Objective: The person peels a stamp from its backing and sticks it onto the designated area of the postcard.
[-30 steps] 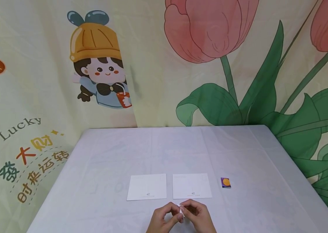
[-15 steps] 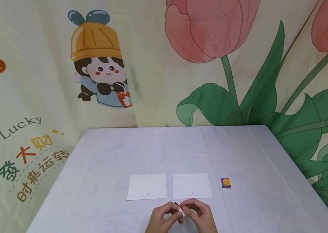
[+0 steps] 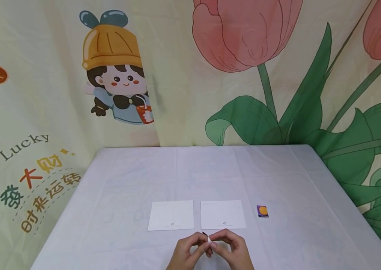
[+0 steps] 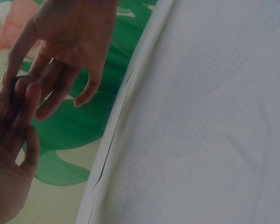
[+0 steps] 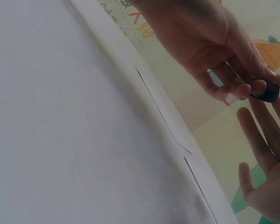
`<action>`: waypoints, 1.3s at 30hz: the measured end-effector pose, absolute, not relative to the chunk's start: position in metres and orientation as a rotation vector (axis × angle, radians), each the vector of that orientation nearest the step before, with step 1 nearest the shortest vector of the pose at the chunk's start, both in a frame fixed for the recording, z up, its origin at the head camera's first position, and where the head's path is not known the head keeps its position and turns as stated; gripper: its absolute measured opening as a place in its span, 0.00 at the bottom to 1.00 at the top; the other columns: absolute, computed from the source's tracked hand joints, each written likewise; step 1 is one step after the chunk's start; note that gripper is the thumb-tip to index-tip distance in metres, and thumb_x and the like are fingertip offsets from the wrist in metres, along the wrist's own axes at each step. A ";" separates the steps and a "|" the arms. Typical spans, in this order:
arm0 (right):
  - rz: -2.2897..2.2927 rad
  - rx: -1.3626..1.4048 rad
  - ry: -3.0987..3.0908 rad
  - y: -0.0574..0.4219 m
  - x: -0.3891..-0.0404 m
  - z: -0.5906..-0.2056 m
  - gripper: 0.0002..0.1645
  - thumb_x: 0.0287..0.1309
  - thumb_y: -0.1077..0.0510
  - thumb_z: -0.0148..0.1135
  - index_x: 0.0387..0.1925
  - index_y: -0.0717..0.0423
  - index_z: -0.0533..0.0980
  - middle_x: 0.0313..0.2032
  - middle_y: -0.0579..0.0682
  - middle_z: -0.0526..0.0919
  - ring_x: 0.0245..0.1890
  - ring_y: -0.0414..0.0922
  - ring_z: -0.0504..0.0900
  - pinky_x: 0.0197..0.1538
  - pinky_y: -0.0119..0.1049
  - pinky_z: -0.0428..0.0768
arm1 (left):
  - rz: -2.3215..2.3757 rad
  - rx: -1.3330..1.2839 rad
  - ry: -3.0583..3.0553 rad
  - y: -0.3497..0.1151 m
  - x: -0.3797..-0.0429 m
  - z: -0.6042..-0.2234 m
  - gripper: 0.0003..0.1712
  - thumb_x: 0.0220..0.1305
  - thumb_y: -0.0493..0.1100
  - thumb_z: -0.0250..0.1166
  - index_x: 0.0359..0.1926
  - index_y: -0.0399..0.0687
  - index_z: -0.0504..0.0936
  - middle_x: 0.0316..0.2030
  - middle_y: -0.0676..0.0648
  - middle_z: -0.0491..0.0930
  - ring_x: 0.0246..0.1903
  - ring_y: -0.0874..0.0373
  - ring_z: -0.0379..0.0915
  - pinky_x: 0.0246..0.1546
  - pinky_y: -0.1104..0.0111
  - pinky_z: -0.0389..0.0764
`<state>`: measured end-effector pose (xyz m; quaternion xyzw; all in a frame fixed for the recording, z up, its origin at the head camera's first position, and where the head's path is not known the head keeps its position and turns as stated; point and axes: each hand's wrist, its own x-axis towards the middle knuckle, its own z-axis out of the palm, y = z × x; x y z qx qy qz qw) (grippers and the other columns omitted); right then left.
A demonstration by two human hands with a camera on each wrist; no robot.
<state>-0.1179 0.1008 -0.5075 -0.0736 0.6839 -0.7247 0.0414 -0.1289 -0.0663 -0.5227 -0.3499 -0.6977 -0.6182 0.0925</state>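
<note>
My left hand (image 3: 188, 250) and right hand (image 3: 232, 249) meet near the front of the table, fingertips together. Between them they pinch a small thin piece (image 3: 209, 239), white on one face and dark on the other, perhaps a sticker; its kind is not clear. In the left wrist view, its dark side (image 4: 19, 80) shows among the fingertips. The right wrist view has the dark end (image 5: 269, 93) poking out between the fingers. Just beyond the hands lie two white postcards side by side, the left card (image 3: 170, 215) and the right card (image 3: 223, 214), each with a small printed mark.
A small purple square with an orange circle (image 3: 262, 211) lies right of the postcards. The white-covered table (image 3: 136, 172) reaches back to a printed curtain (image 3: 176, 75) with tulips and a cartoon figure.
The small piece has turned between my fingertips, and its dark edge now shows above the left fingers. My thumbs have come closer together. The postcards and purple square stay in place.
</note>
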 end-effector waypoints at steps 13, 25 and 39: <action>-2.174 -0.151 2.182 0.100 -0.119 -0.507 0.12 0.54 0.57 0.64 0.34 0.63 0.79 0.34 0.51 0.84 0.40 0.45 0.80 0.50 0.48 0.68 | -1.782 -1.054 -2.075 -0.064 -0.121 -0.494 0.07 0.59 0.25 0.57 0.34 0.39 0.73 0.21 0.46 0.78 0.23 0.61 0.76 0.26 0.70 0.76; -2.196 -0.099 2.263 0.097 -0.120 -0.508 0.08 0.54 0.57 0.64 0.32 0.60 0.80 0.33 0.49 0.84 0.40 0.44 0.80 0.51 0.44 0.68 | -1.784 -1.056 -2.093 -0.064 -0.129 -0.522 0.09 0.60 0.26 0.56 0.37 0.43 0.72 0.24 0.48 0.79 0.24 0.62 0.76 0.28 0.70 0.77; -2.309 0.085 2.209 0.102 -0.126 -0.511 0.12 0.57 0.60 0.62 0.36 0.68 0.78 0.33 0.50 0.82 0.36 0.42 0.80 0.42 0.32 0.75 | -1.794 -1.016 -2.135 -0.064 -0.126 -0.512 0.08 0.60 0.26 0.57 0.36 0.42 0.73 0.24 0.46 0.79 0.24 0.61 0.76 0.28 0.71 0.76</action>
